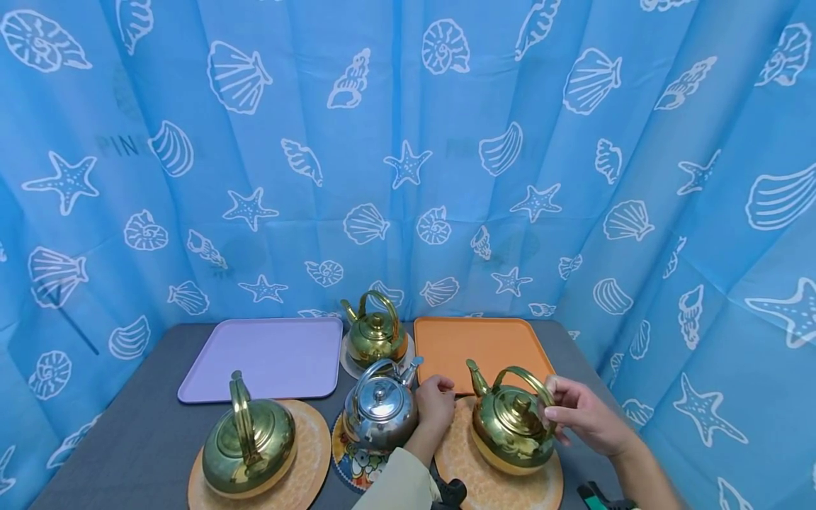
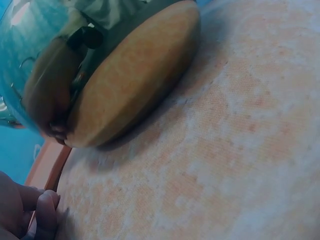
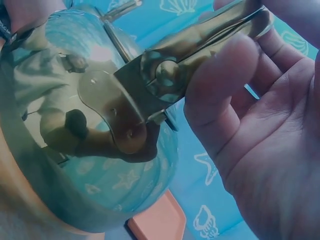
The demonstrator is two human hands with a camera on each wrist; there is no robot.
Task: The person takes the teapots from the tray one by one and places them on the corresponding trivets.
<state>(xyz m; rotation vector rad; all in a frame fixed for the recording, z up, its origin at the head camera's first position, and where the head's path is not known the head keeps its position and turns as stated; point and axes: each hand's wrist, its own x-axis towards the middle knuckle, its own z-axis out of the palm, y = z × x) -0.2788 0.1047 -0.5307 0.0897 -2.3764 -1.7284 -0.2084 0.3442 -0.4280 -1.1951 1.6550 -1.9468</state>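
Note:
My right hand [image 1: 576, 414] holds the arched handle [image 3: 200, 47] of a gold teapot [image 1: 513, 432], thumb on one side and fingers on the other. The teapot's spout points to the back left, and its base [image 2: 135, 80] is over a round tan mottled mat [image 2: 215, 150]. My left hand [image 1: 436, 404] is between this teapot and a silver teapot [image 1: 380, 411]. Its bent fingers [image 2: 46, 210] are right at the mat's edge, near the orange tray [image 1: 478, 347]; I cannot tell whether they pinch the mat.
At the left, another gold teapot [image 1: 248, 443] stands on a tan round mat [image 1: 312, 439]. A smaller gold teapot [image 1: 376, 336] sits behind on a pale plate [image 1: 346, 363]. A lilac tray [image 1: 274, 358] lies at the back left. Under the silver teapot is a colourful mat [image 1: 357, 467]. A blue curtain [image 1: 408, 142] hangs behind.

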